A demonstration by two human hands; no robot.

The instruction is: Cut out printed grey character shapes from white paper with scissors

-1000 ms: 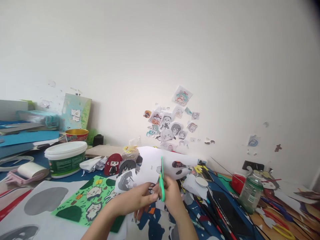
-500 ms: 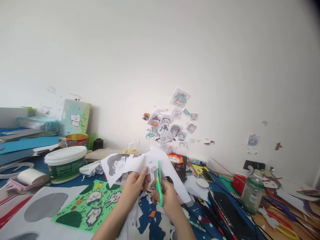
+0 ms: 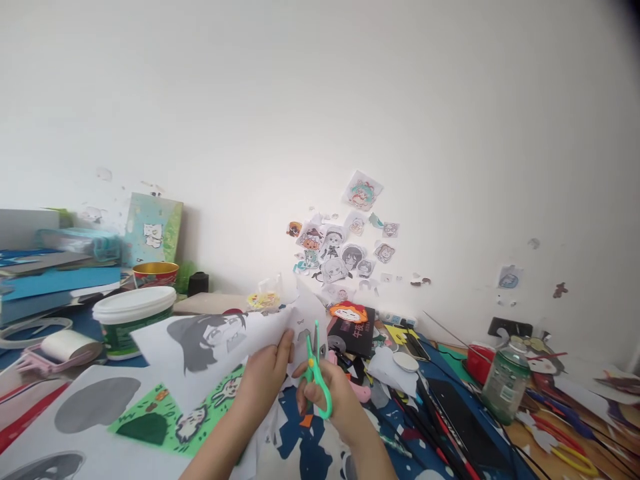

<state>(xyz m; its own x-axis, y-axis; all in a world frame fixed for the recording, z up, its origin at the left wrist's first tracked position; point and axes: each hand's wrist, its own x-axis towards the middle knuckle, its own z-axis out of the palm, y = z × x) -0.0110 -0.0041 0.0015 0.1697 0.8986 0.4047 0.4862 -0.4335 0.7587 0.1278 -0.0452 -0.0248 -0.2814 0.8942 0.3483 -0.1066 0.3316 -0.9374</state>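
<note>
My left hand [image 3: 270,369] pinches a white printed sheet [image 3: 200,340] near its middle, thumb on top. A large grey drawing of a long-haired figure shows on the sheet's left part, which hangs over a green sheet with small cartoon animals [image 3: 200,413]. My right hand [image 3: 327,390] has its fingers in the handles of green scissors [image 3: 315,370]. The scissor blades point up and stand a little apart, beside the small grey shapes printed on the paper. Paper scraps [image 3: 305,447] lie on the blue surface below both hands.
On the left are a white-lidded tub [image 3: 134,320], a tape roller [image 3: 70,350] and stacked folders. To the right lie a black phone-like slab [image 3: 465,423], pens, a glass jar [image 3: 506,383] and yellow-handled scissors [image 3: 573,460]. Cut-out drawings [image 3: 333,243] are stuck on the wall.
The sheet has turned and swung left, showing more of the large drawing and uncovering the black booklet behind. The scissor blades have opened.
</note>
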